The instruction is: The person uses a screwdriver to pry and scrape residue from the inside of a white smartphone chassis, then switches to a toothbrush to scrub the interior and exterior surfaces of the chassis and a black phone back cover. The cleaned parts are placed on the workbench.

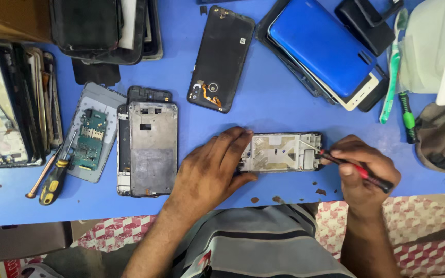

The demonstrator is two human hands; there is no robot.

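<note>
An opened phone frame [279, 152] lies sideways on the blue table [269, 110] near its front edge. My left hand [209, 170] presses down on the frame's left end, fingers spread over it. My right hand [361, 172] grips a red-and-black screwdriver [359, 171], whose thin metal tip reaches onto the frame's right end. A few small brown scraps [276, 198] lie on the table just in front of the frame.
Left of my hand lies a bare metal phone chassis [152, 146], a green circuit board [89, 144] and a yellow-black screwdriver [55, 177]. A black back cover [221, 57], a blue phone [321, 46], a green toothbrush [391, 77] and stacked phone parts [6, 103] fill the back.
</note>
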